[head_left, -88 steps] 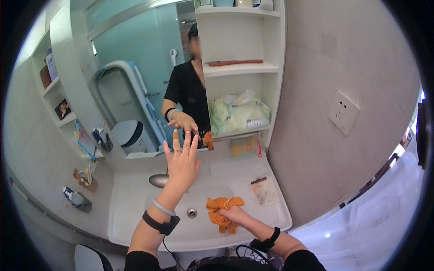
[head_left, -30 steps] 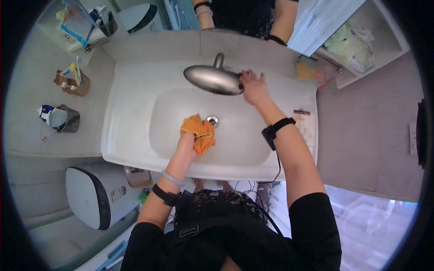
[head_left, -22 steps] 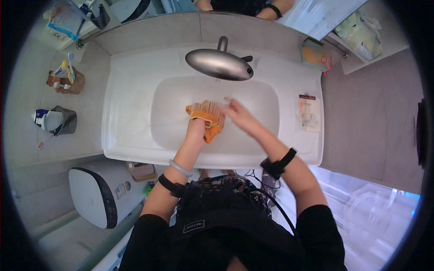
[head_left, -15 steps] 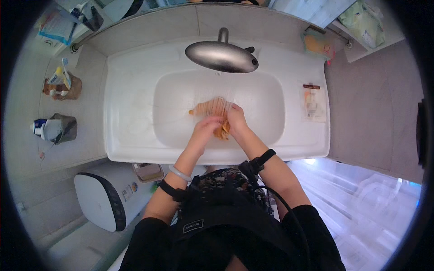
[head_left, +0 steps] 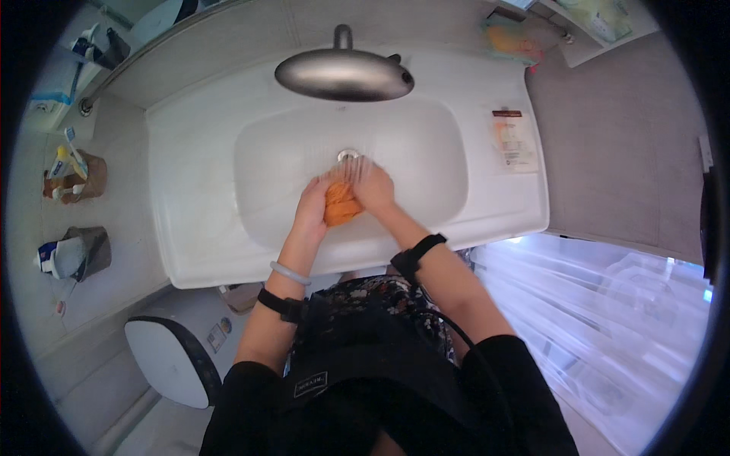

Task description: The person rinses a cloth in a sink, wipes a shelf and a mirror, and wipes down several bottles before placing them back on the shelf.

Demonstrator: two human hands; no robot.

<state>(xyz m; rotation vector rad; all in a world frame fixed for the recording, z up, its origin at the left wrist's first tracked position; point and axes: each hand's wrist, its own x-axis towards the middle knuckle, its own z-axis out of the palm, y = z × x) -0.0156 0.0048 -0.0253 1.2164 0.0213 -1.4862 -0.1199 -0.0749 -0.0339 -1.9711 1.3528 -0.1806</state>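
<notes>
A bunched orange cloth point(head_left: 342, 207) is gathered between my two hands over the white sink basin point(head_left: 426, 152). On its left side, my left hand point(head_left: 311, 204) is closed around it. My right hand point(head_left: 374, 187) grips it from the right, with the fingers partly blurred. Thin streams of water fall on the hands from the broad metal faucet point(head_left: 344, 74). Just beyond the fingers the round metal drain point(head_left: 347, 155) shows. The cloth's underside and most fingertips are hidden.
A flat packet point(head_left: 515, 143) lies on the sink's right ledge. Two wall cups stand at left, a brown one point(head_left: 93, 181) with toothbrushes and a dark one point(head_left: 97, 251) with tubes. A white rounded appliance point(head_left: 169, 357) stands lower left. Sheer curtain point(head_left: 593, 319) hangs at right.
The cloth, spread out across the basin before, is now bunched into a compact wad between both hands. The drain has come into sight. The whole view has shifted and tilted slightly.
</notes>
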